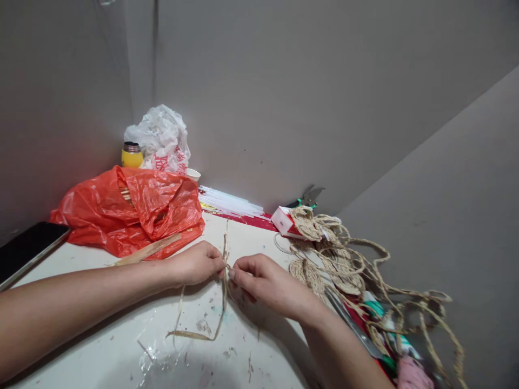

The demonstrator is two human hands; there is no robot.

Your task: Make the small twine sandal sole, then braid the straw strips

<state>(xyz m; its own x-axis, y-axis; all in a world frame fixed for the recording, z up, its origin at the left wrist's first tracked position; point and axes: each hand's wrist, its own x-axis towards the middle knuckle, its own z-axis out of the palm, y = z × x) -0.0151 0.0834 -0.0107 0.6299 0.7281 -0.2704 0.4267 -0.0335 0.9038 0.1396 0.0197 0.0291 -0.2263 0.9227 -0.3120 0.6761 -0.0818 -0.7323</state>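
My left hand and my right hand meet over the white table, both pinching thin dry straw strands between fingertips. One strand end sticks up toward the wall. Other ends hang down and curl onto the table below my hands. A flat straw strip lies just behind my left wrist, against the red bag.
A red plastic bag, a white plastic bag and a yellow bottle sit at the back left. A dark phone lies at the left edge. Braided straw rope coils, a small red-white box and pliers crowd the right.
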